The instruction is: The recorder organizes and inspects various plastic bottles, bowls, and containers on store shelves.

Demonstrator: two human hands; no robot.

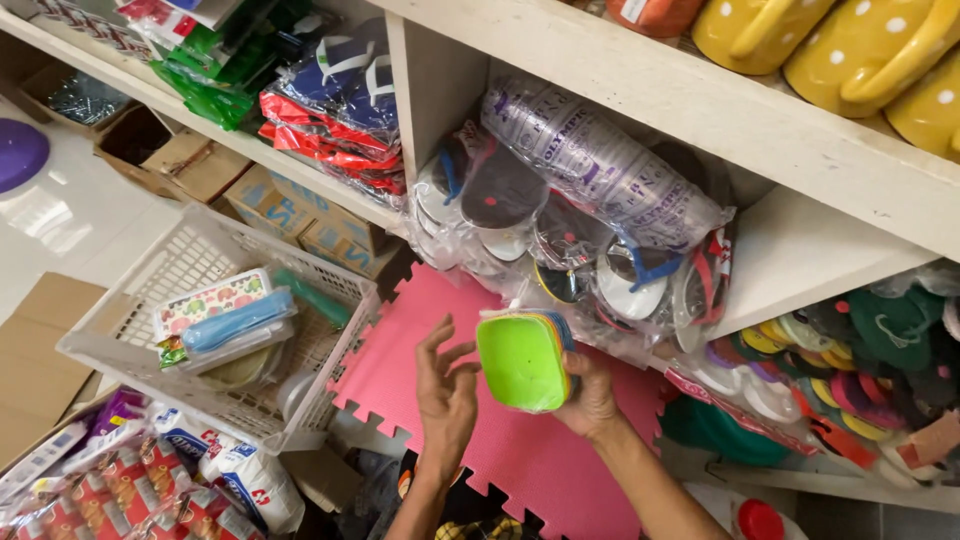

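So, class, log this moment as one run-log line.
right hand: holds plate stack | left hand: open beside stack | below: pink mat

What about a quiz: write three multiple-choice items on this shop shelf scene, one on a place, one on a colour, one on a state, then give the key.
1. Where is the white basket?
A. left of the hands
B. on the top shelf
C. behind the yellow mugs

2. What colour is the front plate of the stack of plates?
A. black
B. green
C. white

3. How is the left hand?
A. closed on the basket
B. flat on the pink foam mat
C. open, fingers spread, beside the stack

Key: 1 A, it sits lower left; 2 B, bright green faces the camera; 3 C, only the right hand grips the stack.
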